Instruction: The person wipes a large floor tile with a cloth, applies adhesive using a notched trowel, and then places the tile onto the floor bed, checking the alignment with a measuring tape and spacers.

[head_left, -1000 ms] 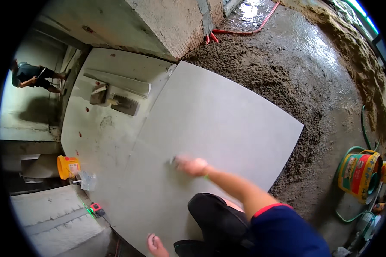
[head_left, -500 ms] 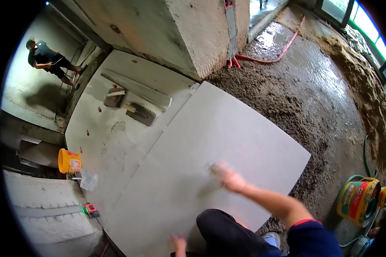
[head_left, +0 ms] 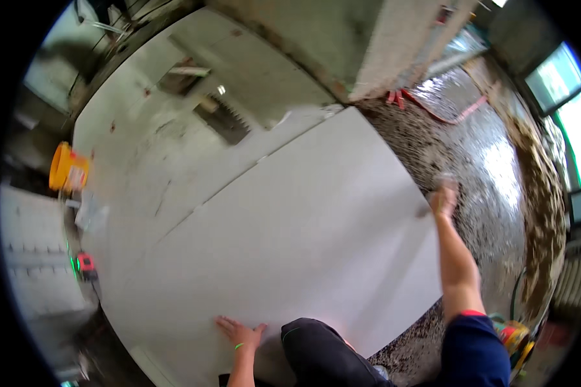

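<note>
My left hand (head_left: 240, 333) lies with spread fingers on a large pale grey tile (head_left: 303, 213) beside my dark-clad knee. My right hand (head_left: 443, 198) is at the tile's right edge, curled round a small pale thing too blurred to make out, with my arm stretched forward. Rough dark mortar (head_left: 413, 155) borders that edge. Along the tile's far left side runs a seam with the laid tiles (head_left: 135, 155); on them rest a notched trowel (head_left: 223, 121) and another trowel (head_left: 177, 79).
A yellow bucket (head_left: 68, 168) and a red laser level (head_left: 86, 266) stand at left; coloured buckets (head_left: 515, 338) at lower right. A concrete pillar (head_left: 394, 45) and red pipes (head_left: 448, 118) are at the back, wet floor and windows at right. Another person's legs show top left.
My right hand has swept from mid-tile to the right edge. My left hand has moved up and spread on the tile. The view has turned, cutting off most of the other person.
</note>
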A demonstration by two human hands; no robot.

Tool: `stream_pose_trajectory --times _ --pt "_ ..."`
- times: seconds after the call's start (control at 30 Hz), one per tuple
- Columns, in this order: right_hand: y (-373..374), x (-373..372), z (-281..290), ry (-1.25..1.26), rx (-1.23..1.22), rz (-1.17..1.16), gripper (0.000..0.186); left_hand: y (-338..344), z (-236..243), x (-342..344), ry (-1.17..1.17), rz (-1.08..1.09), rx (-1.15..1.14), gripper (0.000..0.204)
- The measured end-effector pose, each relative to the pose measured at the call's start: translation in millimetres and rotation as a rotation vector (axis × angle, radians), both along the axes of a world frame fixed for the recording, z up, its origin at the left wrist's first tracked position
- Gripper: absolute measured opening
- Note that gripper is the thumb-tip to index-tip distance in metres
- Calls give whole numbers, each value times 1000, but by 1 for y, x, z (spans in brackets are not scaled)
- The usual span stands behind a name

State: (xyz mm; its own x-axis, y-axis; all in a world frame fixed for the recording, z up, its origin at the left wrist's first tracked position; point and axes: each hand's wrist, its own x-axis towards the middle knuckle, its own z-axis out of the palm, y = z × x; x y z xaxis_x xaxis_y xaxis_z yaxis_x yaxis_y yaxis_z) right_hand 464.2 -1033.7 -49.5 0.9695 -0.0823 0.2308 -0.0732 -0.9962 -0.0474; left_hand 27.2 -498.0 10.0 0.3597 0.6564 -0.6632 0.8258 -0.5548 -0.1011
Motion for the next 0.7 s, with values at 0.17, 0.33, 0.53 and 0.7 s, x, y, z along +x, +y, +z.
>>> stream_pose_trajectory --times 0.17,0.33,0.53,0.7 --pt "148 -86 39 -89 282 466 52 19 -15 -8 -86 -81 81 126" --pt "329 -220 25 188 344 759 58 15 17 33 8 -91 110 134" --pt "385 -287 25 462 272 1044 65 59 -11 -41 -272 42 -125 110" --pt "355 -270 5 612 162 822 68 83 -8 -137 -534 287 -30 95"
